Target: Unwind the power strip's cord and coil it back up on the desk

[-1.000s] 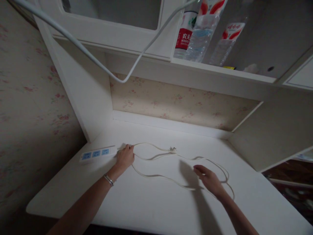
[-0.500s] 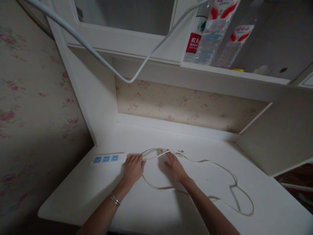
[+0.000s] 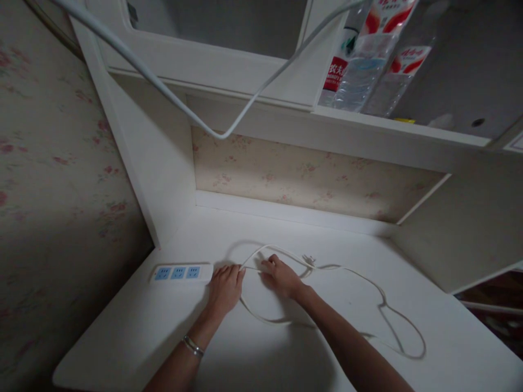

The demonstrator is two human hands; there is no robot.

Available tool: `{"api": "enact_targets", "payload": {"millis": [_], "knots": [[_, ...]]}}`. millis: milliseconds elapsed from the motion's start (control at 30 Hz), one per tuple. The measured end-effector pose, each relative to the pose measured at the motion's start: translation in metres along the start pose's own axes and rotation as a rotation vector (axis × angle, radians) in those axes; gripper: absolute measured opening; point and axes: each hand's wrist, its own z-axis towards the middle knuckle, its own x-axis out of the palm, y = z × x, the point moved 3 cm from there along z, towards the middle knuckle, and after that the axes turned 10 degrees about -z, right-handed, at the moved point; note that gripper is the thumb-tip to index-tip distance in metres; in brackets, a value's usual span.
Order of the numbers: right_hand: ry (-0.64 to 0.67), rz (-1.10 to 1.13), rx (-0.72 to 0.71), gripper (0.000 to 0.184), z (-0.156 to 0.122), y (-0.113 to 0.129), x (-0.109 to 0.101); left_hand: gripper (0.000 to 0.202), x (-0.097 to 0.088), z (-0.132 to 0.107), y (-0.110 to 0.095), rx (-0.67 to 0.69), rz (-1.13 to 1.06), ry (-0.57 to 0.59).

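Observation:
A white power strip (image 3: 207, 272) with three blue socket panels lies on the white desk at the left. Beside its right end, my left hand (image 3: 226, 284) is closed around its white cord (image 3: 402, 320), loops coming out past the thumb. My right hand (image 3: 283, 277), a short way to the right, pinches a stretch of the same cord, its fingertips partly hidden. The plug (image 3: 309, 259) rests on the desk just beyond my right hand. From there the cord runs in a wide loop towards the right and back under my right forearm.
Overhead, a thick white cable (image 3: 223, 135) hangs in a V across the view. Several plastic water bottles (image 3: 363, 68) stand on the shelf (image 3: 400, 129) at upper right. Floral wallpaper (image 3: 53, 179) covers the left wall, and side panels (image 3: 134, 141) bound the desk (image 3: 220, 356).
My right hand has curled from spread fingers to a pinch on the cord and drawn slightly nearer. The cord's upper loop has lifted and shifted. My left hand stays by the strip.

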Motion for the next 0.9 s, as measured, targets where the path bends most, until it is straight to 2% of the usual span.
{"api": "enact_targets", "payload": {"millis": [133,267,333,467,567,633,667,767,833,900], "knots": [[0.099,0.013,0.028,0.036,-0.014,-0.001,-0.005,0.037,0.001,0.002,0.000,-0.032,-0.001,-0.005],[0.162,0.121,-0.011,0.040,-0.038,0.012,-0.015,0.039,0.000,0.003,-0.001,-0.061,0.021,0.002],[0.260,0.322,0.002,0.037,-0.052,0.017,-0.020,0.040,0.000,0.003,-0.002,-0.066,0.045,0.009],[0.561,0.769,0.033,0.042,-0.079,0.017,-0.024,0.042,-0.001,0.003,-0.003,-0.084,0.086,0.044],[0.662,0.724,0.062,0.032,-0.095,0.003,-0.028,0.045,-0.001,0.003,-0.003,-0.097,0.115,0.054],[0.617,0.529,0.108,0.032,-0.106,-0.012,-0.033,0.046,-0.001,0.002,-0.003,-0.103,0.127,0.059],[0.540,0.411,0.123,0.034,-0.110,-0.019,-0.038,0.046,-0.001,0.002,-0.002,-0.108,0.128,0.062],[0.203,0.151,0.126,0.040,-0.124,-0.035,-0.062,0.046,0.000,0.002,-0.001,-0.139,0.123,0.075],[0.047,0.137,0.142,0.043,-0.132,-0.044,-0.078,0.046,0.000,0.003,-0.002,-0.145,0.106,0.096],[-0.004,0.200,0.174,0.046,-0.136,-0.055,-0.088,0.045,0.000,0.003,-0.003,-0.121,0.072,0.127]]}}
